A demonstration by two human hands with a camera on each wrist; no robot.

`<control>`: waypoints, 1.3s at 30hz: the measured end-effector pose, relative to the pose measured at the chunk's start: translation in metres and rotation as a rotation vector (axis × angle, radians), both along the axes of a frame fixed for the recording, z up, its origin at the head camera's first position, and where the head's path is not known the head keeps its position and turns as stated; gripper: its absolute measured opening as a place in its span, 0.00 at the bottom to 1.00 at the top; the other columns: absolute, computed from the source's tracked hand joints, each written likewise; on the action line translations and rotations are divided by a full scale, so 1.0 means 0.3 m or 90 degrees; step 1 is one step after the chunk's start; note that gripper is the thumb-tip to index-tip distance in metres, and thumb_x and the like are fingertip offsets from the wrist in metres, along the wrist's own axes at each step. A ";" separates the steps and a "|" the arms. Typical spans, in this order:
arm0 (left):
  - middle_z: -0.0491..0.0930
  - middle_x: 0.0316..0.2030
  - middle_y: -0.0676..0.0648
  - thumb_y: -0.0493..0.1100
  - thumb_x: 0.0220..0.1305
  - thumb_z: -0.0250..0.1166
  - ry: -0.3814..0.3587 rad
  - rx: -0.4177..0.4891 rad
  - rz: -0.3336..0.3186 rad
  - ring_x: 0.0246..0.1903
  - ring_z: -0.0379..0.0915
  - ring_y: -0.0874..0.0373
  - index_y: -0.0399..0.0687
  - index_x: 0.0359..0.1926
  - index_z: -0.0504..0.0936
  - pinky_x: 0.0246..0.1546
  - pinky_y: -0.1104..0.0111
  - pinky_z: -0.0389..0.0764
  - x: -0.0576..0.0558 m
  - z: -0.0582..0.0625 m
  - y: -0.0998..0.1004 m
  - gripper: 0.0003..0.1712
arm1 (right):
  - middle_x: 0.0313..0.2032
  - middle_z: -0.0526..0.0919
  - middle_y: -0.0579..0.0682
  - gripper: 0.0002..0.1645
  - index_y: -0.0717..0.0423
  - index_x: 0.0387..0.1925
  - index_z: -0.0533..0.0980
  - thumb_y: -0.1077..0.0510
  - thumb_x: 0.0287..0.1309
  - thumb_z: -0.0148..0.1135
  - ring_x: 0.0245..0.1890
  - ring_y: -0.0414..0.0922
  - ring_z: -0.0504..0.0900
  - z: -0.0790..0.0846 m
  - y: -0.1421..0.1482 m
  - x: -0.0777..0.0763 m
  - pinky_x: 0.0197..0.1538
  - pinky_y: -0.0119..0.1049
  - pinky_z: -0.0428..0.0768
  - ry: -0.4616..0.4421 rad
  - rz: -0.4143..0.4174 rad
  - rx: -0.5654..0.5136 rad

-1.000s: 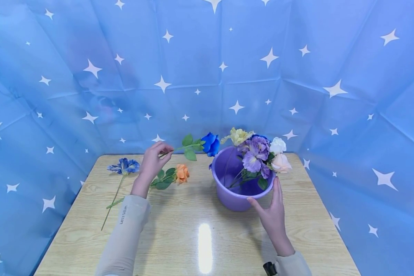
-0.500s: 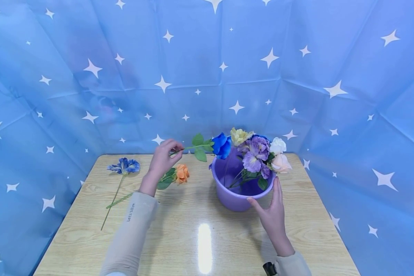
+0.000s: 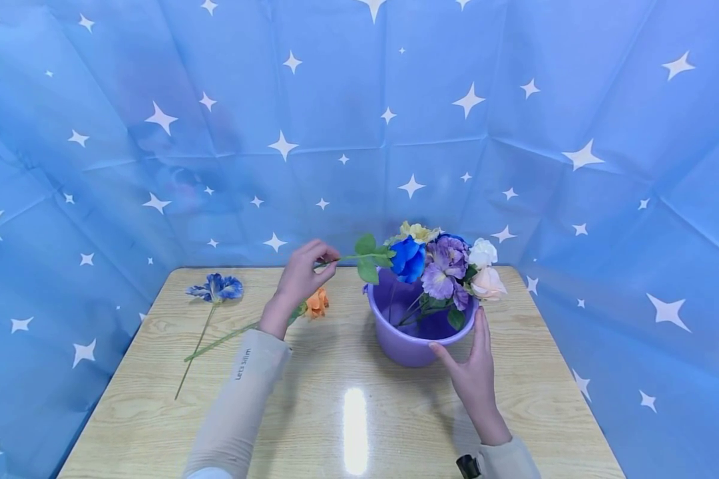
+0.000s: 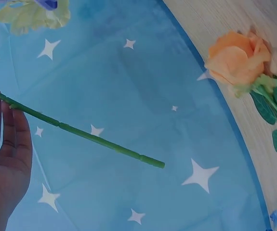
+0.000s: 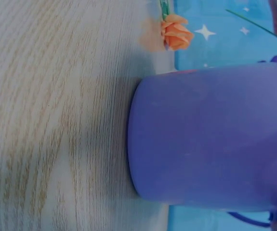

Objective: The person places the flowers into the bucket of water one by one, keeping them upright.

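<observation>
My left hand [image 3: 307, 269] pinches the green stem of a blue rose [image 3: 407, 259], held almost level. The bloom hangs over the left part of a purple bucket [image 3: 416, 352]. In the left wrist view, the bare stem end [image 4: 109, 143] sticks out beyond my fingers. My right hand [image 3: 473, 386] rests at the bucket's front right, thumb on the front rim and straight fingers along the right side. Inside the bucket stand purple flowers [image 3: 442, 273], a pale yellow flower [image 3: 418, 232], a white flower [image 3: 482, 253] and a peach rose [image 3: 488, 284].
An orange rose [image 3: 317, 303] lies on the wooden table [image 3: 311, 412], partly behind my left arm. Farther left lies a blue flower [image 3: 216, 289], its thin stem crossing the orange rose's stem. A star-patterned blue cloth [image 3: 335, 100] hangs behind and at both sides.
My left hand has carried the blue rose to the right, bringing its bloom from beside the bucket to over it. The right hand and the bucket stay in place.
</observation>
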State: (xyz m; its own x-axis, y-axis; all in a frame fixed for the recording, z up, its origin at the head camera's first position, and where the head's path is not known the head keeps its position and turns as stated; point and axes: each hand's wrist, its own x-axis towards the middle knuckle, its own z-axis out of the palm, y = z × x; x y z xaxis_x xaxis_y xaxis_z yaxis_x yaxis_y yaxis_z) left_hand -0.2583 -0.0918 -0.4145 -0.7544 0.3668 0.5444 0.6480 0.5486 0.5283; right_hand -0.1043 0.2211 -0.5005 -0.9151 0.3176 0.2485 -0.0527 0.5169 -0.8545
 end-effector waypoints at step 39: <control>0.82 0.39 0.50 0.36 0.63 0.66 -0.068 -0.019 -0.096 0.36 0.81 0.60 0.47 0.40 0.83 0.39 0.77 0.84 0.000 0.085 0.232 0.05 | 0.80 0.44 0.54 0.68 0.52 0.79 0.42 0.50 0.49 0.78 0.80 0.54 0.45 0.002 0.002 -0.001 0.78 0.58 0.52 -0.001 -0.003 0.005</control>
